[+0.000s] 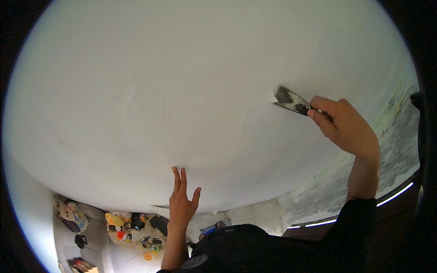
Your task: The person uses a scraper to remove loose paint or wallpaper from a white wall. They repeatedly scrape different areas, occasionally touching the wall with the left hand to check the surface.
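Observation:
A broad pale wall [191, 88] fills most of the head view. My right hand [351, 129] grips the handle of a putty knife [295, 101], its dark blade smeared with whitish material. The blade's tip meets the wall at the edge of a slightly greyer, smooth patch [263, 121]. Lower down, my left hand [182, 201] holds nothing, its thumb apart and two fingers stretched upward. Their tips appear to rest on the wall; the other fingers are hard to make out.
Bare grey, greenish-stained plaster [392, 150] borders the smooth wall at right. Below left, a yellow jug [114, 219] and several containers stand close together. A black item [81, 241] and a wooden box [84, 267] lie nearby. Bright slits edge a dark brown surface [397, 218] at lower right.

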The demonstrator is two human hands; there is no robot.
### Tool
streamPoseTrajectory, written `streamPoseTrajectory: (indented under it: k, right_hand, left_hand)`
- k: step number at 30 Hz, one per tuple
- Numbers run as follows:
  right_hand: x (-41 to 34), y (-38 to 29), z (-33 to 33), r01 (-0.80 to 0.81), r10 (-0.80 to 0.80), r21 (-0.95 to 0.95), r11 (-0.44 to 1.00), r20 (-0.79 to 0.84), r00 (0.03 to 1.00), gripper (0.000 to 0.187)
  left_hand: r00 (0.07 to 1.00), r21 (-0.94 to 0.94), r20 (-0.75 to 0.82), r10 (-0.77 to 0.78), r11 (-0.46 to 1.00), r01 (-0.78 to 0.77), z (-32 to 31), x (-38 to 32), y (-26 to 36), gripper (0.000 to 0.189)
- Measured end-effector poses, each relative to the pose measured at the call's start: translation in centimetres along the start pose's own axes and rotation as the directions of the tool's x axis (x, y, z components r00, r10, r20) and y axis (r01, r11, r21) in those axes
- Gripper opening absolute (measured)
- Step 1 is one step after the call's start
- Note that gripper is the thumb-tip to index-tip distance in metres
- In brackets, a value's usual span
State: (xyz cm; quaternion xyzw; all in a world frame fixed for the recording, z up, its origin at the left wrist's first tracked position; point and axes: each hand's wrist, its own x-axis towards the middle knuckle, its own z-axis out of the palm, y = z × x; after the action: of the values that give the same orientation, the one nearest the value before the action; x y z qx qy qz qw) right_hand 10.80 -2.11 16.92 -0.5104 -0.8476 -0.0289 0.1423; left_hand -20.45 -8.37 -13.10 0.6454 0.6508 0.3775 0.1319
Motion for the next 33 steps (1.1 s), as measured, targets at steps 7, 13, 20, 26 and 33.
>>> streamPoseTrajectory:
  k: [7, 13, 20, 26, 33]
  right_hand:
    - [0.7, 1.0, 2.2, 0.039, -0.039, 0.198, 0.979, -0.003, 0.999, 0.022]
    - [0.4, 1.5, 3.2, -0.117, 0.131, 0.32, 0.94, -0.022, 0.991, 0.023]
    - [0.3, 1.2, 3.3, 0.008, 0.004, 0.223, 0.975, -0.055, 0.998, 0.025]
    - [1.3, 1.0, 2.2, -0.014, 0.015, 0.242, 0.97, -0.001, 1.0, 0.027]
    - [2.9, -0.7, 0.7, 0.038, -0.044, 0.07, 0.997, 0.085, 0.995, 0.025]
  left_hand:
    - [1.0, -0.018, 0.011, -0.008, 1.0, 0.008, 0.2, 0.0, 0.1, 0.083]
    - [0.999, 0.008, 0.036, -0.023, 1.0, 0.023, 0.2, 0.0, -0.1, 0.085]
    - [0.999, 0.066, -0.011, 0.039, 0.997, -0.038, 0.3, 0.1, 0.3, 0.082]
    - [1.0, 0.045, -0.004, 0.022, 0.999, -0.022, 0.5, 0.1, -0.3, 0.086]
    - [0.998, -0.015, -0.041, 0.05, 0.999, -0.051, 1.1, 0.0, -1.2, 0.086]
